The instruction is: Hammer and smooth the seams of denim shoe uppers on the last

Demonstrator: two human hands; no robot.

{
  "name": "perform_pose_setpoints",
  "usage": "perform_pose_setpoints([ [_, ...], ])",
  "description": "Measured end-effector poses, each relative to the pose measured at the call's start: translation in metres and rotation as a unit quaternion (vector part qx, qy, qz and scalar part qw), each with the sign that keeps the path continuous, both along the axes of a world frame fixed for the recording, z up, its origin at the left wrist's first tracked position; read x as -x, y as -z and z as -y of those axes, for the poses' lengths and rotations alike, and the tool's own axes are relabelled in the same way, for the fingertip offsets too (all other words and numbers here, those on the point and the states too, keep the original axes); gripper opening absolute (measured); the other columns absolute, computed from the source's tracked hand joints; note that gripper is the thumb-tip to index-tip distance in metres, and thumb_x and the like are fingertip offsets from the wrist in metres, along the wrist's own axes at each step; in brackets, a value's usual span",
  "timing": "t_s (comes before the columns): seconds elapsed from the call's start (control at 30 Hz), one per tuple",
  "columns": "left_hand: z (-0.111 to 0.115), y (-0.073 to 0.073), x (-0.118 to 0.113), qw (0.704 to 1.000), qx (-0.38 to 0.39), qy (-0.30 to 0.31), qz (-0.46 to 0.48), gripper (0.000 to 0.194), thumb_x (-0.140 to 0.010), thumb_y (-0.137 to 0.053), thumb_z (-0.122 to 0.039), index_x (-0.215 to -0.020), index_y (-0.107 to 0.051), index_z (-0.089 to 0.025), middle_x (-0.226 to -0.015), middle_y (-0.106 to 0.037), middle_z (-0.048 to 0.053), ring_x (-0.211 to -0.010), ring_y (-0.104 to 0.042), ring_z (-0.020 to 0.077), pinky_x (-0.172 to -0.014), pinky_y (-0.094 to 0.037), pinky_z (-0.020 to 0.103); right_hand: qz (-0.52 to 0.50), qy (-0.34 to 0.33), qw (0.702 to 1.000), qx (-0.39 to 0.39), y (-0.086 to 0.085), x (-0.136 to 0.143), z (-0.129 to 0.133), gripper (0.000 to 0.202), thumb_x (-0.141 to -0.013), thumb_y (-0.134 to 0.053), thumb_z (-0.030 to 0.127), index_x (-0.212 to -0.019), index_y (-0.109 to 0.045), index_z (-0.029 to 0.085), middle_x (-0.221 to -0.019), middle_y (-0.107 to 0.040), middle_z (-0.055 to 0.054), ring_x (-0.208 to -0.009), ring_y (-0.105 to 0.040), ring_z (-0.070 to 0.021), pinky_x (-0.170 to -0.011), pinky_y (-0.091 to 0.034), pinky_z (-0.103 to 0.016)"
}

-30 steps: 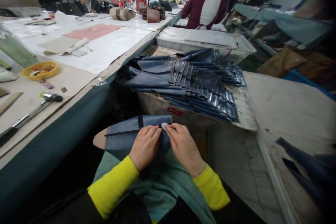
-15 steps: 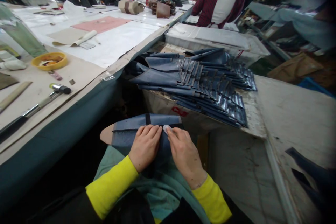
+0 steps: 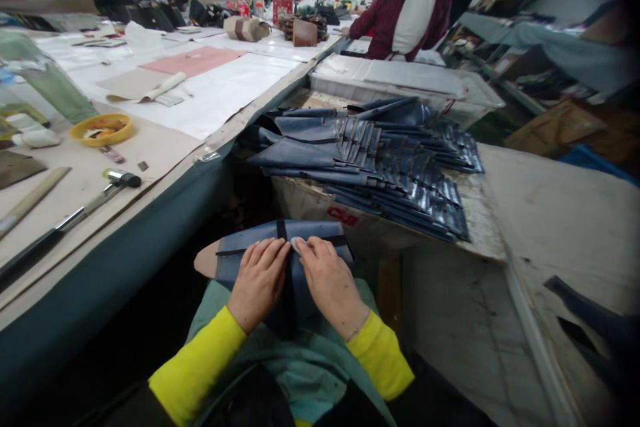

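Pressing: left hand (image 3: pixel 259 280) has its fingers laid on the blue piece (image 3: pixel 253 238); thumb hidden, so whether it grips cannot be told.
Pinching: right hand (image 3: pixel 333 283) grasps a small white thing (image 3: pixel 295 243) against the piece.
Shift: both hands have moved left along it, up to the black cross strap (image 3: pixel 281 231); more black strip (image 3: pixel 336 240) shows at right.
Blue piece: over the green cloth (image 3: pixel 313 353), near the blue stack (image 3: pixel 360 153).
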State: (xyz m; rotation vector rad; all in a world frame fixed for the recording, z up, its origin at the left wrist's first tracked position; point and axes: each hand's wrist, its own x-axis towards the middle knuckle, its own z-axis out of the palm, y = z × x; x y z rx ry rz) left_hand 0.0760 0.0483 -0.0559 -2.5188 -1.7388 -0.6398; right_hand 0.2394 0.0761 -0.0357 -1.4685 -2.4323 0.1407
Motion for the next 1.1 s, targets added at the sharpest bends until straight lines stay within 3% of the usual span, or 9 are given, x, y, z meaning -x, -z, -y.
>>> perform_pose_setpoints([
  [0.27,0.016,0.000,0.017,0.999,-0.012,-0.021,-0.024,0.041,-0.090,-0.041,-0.019,-0.130,-0.046,-0.017,-0.129,-0.053,0.007,-0.118,-0.044,0.0222,-0.105,-0.031,0.039,-0.029,-0.055,0.998,-0.002,-0.001,-0.010,-0.001,0.036,-0.090,-0.039,0.016,-0.123,-0.052,0.022,-0.109,-0.057,-0.010,-0.099,-0.052,-0.0226,-0.083,-0.051,-0.037],
  [0.5,0.022,-0.001,0.020,0.999,-0.006,-0.044,-0.020,0.038,-0.090,-0.042,-0.020,-0.128,-0.048,-0.017,-0.123,-0.056,0.008,-0.113,-0.046,0.0231,-0.102,-0.031,0.040,-0.041,-0.109,0.992,0.044,-0.010,-0.017,-0.008,0.035,-0.090,-0.041,0.018,-0.122,-0.054,0.021,-0.106,-0.057,-0.008,-0.096,-0.053,-0.0205,-0.084,-0.049,-0.035],
  [0.7,0.011,-0.019,0.007,0.997,0.031,-0.066,-0.011,0.027,-0.089,-0.044,-0.022,-0.114,-0.056,-0.018,-0.107,-0.059,0.007,-0.100,-0.051,0.0230,-0.091,-0.039,0.040,-0.015,-0.152,0.978,0.141,-0.025,-0.018,-0.029,0.034,-0.089,-0.043,0.018,-0.120,-0.058,0.018,-0.103,-0.057,-0.009,-0.095,-0.055,-0.0190,-0.088,-0.045,-0.034],
  [0.83,0.001,-0.029,-0.004,0.998,0.053,-0.040,-0.010,0.026,-0.089,-0.044,-0.020,-0.113,-0.055,-0.018,-0.101,-0.060,0.006,-0.096,-0.052,0.0219,-0.089,-0.040,0.039,-0.014,-0.143,0.970,0.195,-0.029,-0.015,-0.038,0.034,-0.089,-0.044,0.020,-0.118,-0.059,0.016,-0.104,-0.057,-0.010,-0.097,-0.056,-0.0197,-0.089,-0.043,-0.032],
  [1.1,0.000,-0.016,0.002,0.999,0.038,0.004,0.032,0.030,-0.087,-0.044,-0.013,-0.114,-0.055,-0.017,-0.114,-0.059,0.007,-0.103,-0.052,0.0218,-0.094,-0.040,0.039,0.013,-0.161,0.964,0.209,-0.038,-0.008,-0.042,0.032,-0.089,-0.045,0.022,-0.116,-0.061,0.017,-0.098,-0.059,-0.009,-0.091,-0.058,-0.0191,-0.086,-0.044,-0.031],
])
